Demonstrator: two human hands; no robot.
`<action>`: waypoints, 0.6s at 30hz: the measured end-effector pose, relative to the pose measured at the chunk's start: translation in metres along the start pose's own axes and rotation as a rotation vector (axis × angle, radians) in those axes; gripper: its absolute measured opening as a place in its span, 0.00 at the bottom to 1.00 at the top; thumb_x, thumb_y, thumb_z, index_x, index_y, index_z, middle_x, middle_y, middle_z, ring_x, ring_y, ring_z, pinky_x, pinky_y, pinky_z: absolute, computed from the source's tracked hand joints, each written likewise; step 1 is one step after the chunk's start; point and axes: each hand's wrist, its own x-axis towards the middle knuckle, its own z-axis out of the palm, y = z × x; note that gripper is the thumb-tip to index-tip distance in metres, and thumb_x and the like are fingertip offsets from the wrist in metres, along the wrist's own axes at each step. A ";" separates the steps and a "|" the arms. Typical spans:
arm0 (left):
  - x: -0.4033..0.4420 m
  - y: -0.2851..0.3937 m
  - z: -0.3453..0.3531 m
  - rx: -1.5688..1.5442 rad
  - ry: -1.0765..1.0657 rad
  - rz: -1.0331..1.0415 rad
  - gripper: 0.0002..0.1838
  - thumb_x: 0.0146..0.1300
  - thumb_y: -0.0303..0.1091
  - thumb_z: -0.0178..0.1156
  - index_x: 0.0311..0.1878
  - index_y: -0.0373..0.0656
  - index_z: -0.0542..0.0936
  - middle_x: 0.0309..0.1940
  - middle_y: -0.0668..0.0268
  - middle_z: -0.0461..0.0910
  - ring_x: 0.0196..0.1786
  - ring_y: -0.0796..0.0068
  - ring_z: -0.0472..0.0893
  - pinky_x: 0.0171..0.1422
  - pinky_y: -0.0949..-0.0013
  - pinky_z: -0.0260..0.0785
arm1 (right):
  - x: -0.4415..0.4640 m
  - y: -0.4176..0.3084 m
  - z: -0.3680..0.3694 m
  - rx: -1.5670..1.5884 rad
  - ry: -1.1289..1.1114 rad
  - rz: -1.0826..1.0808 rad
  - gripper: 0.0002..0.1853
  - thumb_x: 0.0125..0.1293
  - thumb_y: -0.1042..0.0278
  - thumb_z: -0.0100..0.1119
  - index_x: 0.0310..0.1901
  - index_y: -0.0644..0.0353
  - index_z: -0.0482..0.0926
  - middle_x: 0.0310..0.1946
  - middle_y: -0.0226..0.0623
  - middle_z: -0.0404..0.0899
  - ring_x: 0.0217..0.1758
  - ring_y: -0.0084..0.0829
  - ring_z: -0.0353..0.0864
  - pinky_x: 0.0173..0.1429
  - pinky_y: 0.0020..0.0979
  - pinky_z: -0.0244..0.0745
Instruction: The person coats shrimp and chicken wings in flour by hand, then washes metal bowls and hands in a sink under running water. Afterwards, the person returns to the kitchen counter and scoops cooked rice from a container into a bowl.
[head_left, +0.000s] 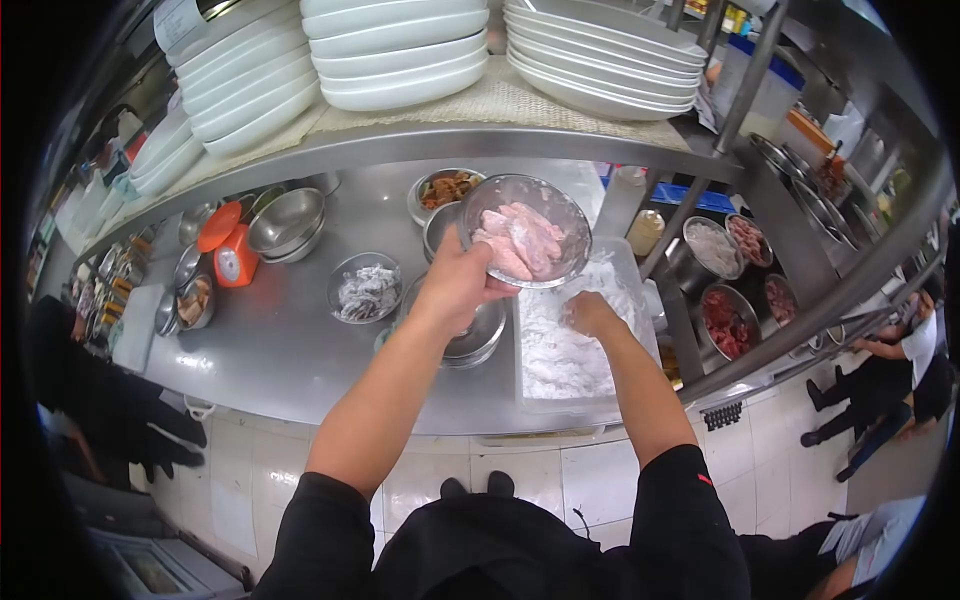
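Observation:
A steel bowl (580, 262) with pale pink raw meat pieces (525, 240) is held tilted by its near left rim in my left hand (463, 280). The bowl hangs above the counter, at the back left corner of a white tub (645, 370) full of white powder (565, 345). My right hand (592, 314) is down at the powder in the tub, with its fingers partly hidden and blurred. Left of my left forearm stands a bowl of powder-coated pieces (366, 289). Stacked steel bowls (478, 335) are between my arms.
Above the counter, a shelf (400, 144) holds stacked white dishes (400, 50). An orange scale (234, 258) and nested bowls (287, 225) stand at the left. Metal posts (672, 225) and containers of meat (728, 322) are at the right. People (905, 350) stand at both sides.

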 end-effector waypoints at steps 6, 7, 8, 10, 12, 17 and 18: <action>0.026 -0.014 -0.001 0.072 0.057 0.060 0.28 0.67 0.25 0.46 0.70 0.42 0.55 0.51 0.50 0.76 0.37 0.63 0.85 0.39 0.63 0.82 | -0.007 0.021 -0.032 0.399 0.433 0.060 0.09 0.54 0.80 0.58 0.36 0.63 0.85 0.27 0.46 0.83 0.31 0.38 0.83 0.37 0.36 0.77; 0.026 -0.012 0.001 0.080 0.063 0.051 0.28 0.67 0.25 0.46 0.70 0.41 0.55 0.51 0.50 0.76 0.38 0.63 0.85 0.38 0.63 0.82 | -0.013 0.026 -0.058 0.479 0.441 0.074 0.12 0.54 0.85 0.54 0.37 0.65 0.83 0.25 0.38 0.82 0.29 0.26 0.80 0.34 0.31 0.75; 0.028 -0.010 0.004 0.087 0.068 0.041 0.28 0.67 0.25 0.46 0.69 0.41 0.55 0.51 0.50 0.76 0.39 0.63 0.84 0.37 0.63 0.82 | -0.022 0.019 -0.091 0.420 0.510 0.086 0.11 0.58 0.79 0.52 0.39 0.63 0.84 0.27 0.45 0.82 0.31 0.41 0.82 0.38 0.36 0.76; 0.039 -0.020 0.006 0.145 0.092 0.030 0.28 0.67 0.25 0.47 0.69 0.42 0.55 0.51 0.50 0.76 0.41 0.63 0.84 0.36 0.63 0.82 | -0.034 -0.007 -0.146 0.740 0.536 0.052 0.17 0.61 0.84 0.47 0.48 0.65 0.82 0.23 0.40 0.77 0.28 0.29 0.78 0.35 0.30 0.74; 0.050 -0.032 0.010 0.075 0.004 -0.012 0.28 0.67 0.26 0.48 0.69 0.41 0.55 0.52 0.50 0.75 0.42 0.61 0.83 0.37 0.62 0.82 | -0.033 -0.014 -0.173 0.529 0.431 -0.141 0.17 0.62 0.79 0.53 0.53 0.65 0.80 0.26 0.42 0.79 0.29 0.31 0.79 0.38 0.32 0.76; 0.047 -0.032 0.033 -0.014 -0.039 -0.160 0.28 0.66 0.28 0.49 0.68 0.41 0.57 0.51 0.50 0.75 0.40 0.60 0.84 0.36 0.61 0.82 | 0.001 0.062 -0.149 0.099 0.638 -0.149 0.19 0.62 0.68 0.60 0.53 0.70 0.78 0.30 0.46 0.81 0.31 0.34 0.82 0.39 0.34 0.79; 0.049 -0.035 0.038 -0.022 -0.055 -0.152 0.27 0.67 0.30 0.50 0.69 0.41 0.57 0.51 0.50 0.75 0.39 0.60 0.84 0.36 0.61 0.82 | 0.006 0.081 -0.134 0.174 0.596 -0.074 0.20 0.62 0.66 0.60 0.52 0.71 0.78 0.31 0.46 0.81 0.31 0.35 0.83 0.38 0.34 0.79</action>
